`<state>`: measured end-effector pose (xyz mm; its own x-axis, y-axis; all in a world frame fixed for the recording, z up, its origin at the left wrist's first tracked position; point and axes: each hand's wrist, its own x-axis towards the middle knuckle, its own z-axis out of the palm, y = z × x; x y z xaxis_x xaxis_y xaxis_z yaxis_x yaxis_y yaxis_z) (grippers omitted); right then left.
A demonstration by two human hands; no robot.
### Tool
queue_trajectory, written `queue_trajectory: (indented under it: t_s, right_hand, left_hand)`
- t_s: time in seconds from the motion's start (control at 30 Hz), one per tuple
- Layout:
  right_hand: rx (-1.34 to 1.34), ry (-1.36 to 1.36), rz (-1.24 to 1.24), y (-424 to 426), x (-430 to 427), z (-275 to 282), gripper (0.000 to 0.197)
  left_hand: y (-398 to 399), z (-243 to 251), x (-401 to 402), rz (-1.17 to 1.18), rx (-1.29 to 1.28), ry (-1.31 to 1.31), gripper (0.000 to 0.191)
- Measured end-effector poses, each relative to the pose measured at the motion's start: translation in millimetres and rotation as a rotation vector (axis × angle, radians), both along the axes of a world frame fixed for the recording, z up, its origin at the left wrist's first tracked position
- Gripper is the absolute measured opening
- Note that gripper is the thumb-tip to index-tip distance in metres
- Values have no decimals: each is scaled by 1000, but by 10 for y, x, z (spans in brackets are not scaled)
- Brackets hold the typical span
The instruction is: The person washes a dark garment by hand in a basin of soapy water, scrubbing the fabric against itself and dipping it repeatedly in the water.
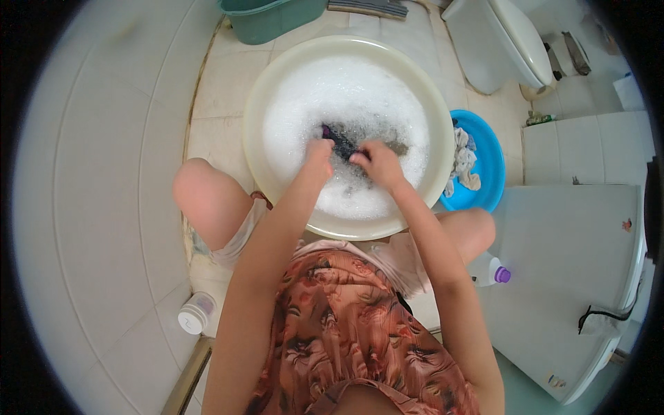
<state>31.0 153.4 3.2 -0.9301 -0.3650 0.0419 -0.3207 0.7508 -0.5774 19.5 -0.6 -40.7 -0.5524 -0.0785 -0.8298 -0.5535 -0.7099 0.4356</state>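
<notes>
A large cream plastic basin (256, 171) stands on the tiled floor before my knees, filled with water under thick white suds (342, 83). Near its middle I hold a dark wet cloth (341, 144) with purple edging stretched between both hands. My left hand (319, 153) grips one end, its fingertips partly hidden by the hand itself. The other end is pinched in my right hand (378, 161), thumb towards the left. Through a gap in the foam, greyish-brown water or fabric (398, 149) shows beside the right hand; I cannot tell which.
A blue basin (490, 171) with several small light cloths (463, 155) sits against the right side. Behind are a green tub (275, 23) and a white toilet (482, 46). A purple-capped bottle (487, 271) stands by my right knee, a white jar (197, 313) by the left wall.
</notes>
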Motion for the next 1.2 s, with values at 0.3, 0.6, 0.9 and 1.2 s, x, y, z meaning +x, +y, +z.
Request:
queue_trajectory:
  t_s: [0.3,0.6,0.9,1.2]
  right_hand:
    - [-608,-392,-364,170,3,532,14]
    - [-1193,-348,-433,186,309,617,15]
    - [-706,-251,-265,71,396,675,23]
    - [-677,-386,-387,-7,264,785,24]
  left_hand:
    - [-171,291,-25,21,280,199,17]
    - [-259,709,149,-64,72,525,24]
    - [-164,896,272,-251,-23,735,23]
    - [-44,869,325,-564,-232,824,20]
